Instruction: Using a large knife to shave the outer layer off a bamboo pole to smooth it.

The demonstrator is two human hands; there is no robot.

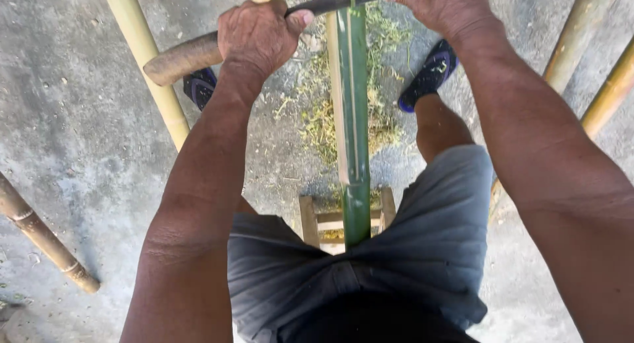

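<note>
A green bamboo pole (pixel 354 118) runs from between my legs away across the concrete, with a pale split strip along its left side. A dark blade (pixel 327 0) with a wooden handle (pixel 181 57) lies across the pole's far part. My left hand (pixel 257 36) is clenched around the handle. My right hand (pixel 441 6) presses on the blade's other end at the top edge of the view. Both arms are stretched forward.
A small wooden stool (pixel 310 219) stands under me. Yellow bamboo poles lie at the left (pixel 148 62), lower left (pixel 43 237) and right (pixel 598 59). Green shavings (pixel 317 112) litter the concrete around my dark sandals (pixel 429 75).
</note>
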